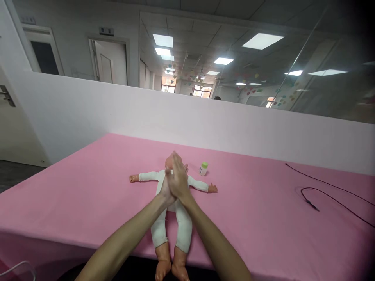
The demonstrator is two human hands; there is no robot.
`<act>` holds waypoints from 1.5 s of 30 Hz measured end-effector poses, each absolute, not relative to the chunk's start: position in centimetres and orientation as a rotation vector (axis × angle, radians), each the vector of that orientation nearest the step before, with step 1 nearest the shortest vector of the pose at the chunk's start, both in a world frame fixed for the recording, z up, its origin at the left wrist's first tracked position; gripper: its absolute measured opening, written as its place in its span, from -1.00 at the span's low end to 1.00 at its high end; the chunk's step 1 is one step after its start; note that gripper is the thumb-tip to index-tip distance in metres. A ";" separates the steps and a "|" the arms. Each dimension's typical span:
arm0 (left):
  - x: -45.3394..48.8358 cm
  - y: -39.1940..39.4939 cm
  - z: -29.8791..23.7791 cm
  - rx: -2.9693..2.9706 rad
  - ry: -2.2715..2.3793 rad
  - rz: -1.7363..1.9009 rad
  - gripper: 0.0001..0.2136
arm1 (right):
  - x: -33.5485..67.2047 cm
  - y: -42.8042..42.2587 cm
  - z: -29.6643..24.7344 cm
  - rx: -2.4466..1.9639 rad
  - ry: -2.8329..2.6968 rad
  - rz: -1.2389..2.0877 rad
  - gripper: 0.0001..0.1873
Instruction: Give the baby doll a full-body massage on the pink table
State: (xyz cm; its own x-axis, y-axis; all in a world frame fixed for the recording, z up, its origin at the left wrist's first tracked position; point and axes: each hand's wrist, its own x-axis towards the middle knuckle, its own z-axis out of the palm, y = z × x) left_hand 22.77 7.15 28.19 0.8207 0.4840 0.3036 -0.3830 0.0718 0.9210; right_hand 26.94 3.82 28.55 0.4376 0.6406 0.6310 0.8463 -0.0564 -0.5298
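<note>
A baby doll (183, 222) with a white cloth body lies on its back, arms spread and feet toward me. Over its chest, my left hand (166, 188) and my right hand (179, 179) meet palm against palm. The right hand's fingers are stretched out, pointing away from me; most of the left fingers are hidden behind it. I see nothing held between the palms. Together the hands cover much of the doll's chest and part of its head. Just right of the doll's head stands a small white jar (203, 169) with a green lid.
The doll and jar are on a pink-covered table (88, 187). Dark cables (328, 195) lie on its right side, one ending in a plug. A low white wall (234, 128) with glass above borders the far edge. At the lower left a white cord (20, 265) shows.
</note>
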 end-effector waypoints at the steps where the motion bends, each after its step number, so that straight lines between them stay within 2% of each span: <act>1: 22.5 7.3 28.3 1.244 0.050 0.607 -0.20 | 27.5 3.7 28.9 -1.770 -1.216 -0.263 -0.14; 4: 22.1 8.9 28.9 0.940 -0.070 0.536 -0.11 | 29.4 2.6 28.5 -1.737 -1.212 -0.101 -0.15; 6: 22.3 10.9 28.6 0.941 -0.077 0.604 -0.12 | 30.6 1.8 27.0 -1.752 -1.267 -0.054 -0.15; 10: 23.4 14.9 24.6 1.427 0.203 0.718 -0.19 | 33.6 0.9 22.3 -1.947 -1.014 -0.095 -0.14; 12: 23.7 16.2 21.6 1.799 0.365 0.667 -0.22 | 35.2 0.8 20.1 -2.108 -0.961 -0.052 -0.13; 15: 23.4 17.5 18.2 2.183 0.438 0.564 -0.26 | 37.1 0.3 17.9 -2.290 -1.076 -0.024 -0.21; 20: 21.5 19.6 16.4 2.635 0.615 0.657 -0.37 | 39.5 -3.6 17.2 -2.544 -1.235 -0.433 -0.38; 23: 20.1 21.0 16.5 2.682 0.753 0.757 -0.34 | 40.8 -5.8 17.5 -2.594 -1.247 -0.552 -0.43; 27: 20.0 20.9 17.9 2.640 0.758 0.801 -0.30 | 41.0 -5.0 18.4 -2.443 -1.106 -0.466 -0.22; 30: 21.9 18.9 19.2 2.481 0.582 0.730 -0.28 | 39.5 -1.9 18.9 -2.234 -1.022 -0.228 -0.09; 33: 23.7 17.0 19.2 2.371 0.451 0.549 -0.22 | 37.9 0.6 18.5 -2.123 -1.079 0.005 -0.06; 35: 24.0 16.8 18.4 2.381 0.484 0.459 -0.20 | 37.6 0.7 17.8 -2.165 -1.123 0.031 -0.09; 40: 21.5 19.4 16.1 2.627 0.748 0.528 -0.28 | 39.1 -3.0 16.6 -2.552 -1.118 -0.338 -0.27; 45: 17.8 22.4 16.9 2.822 1.013 0.723 -0.33 | 40.8 -6.9 18.0 -2.723 -1.019 -0.639 -0.39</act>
State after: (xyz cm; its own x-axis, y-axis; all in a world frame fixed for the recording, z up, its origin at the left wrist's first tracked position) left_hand 17.78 22.44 16.90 0.6746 0.6140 0.4097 0.5870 -0.7828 0.2066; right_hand 40.78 -6.89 18.01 0.6755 0.5870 0.4462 0.6572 -0.7537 -0.0034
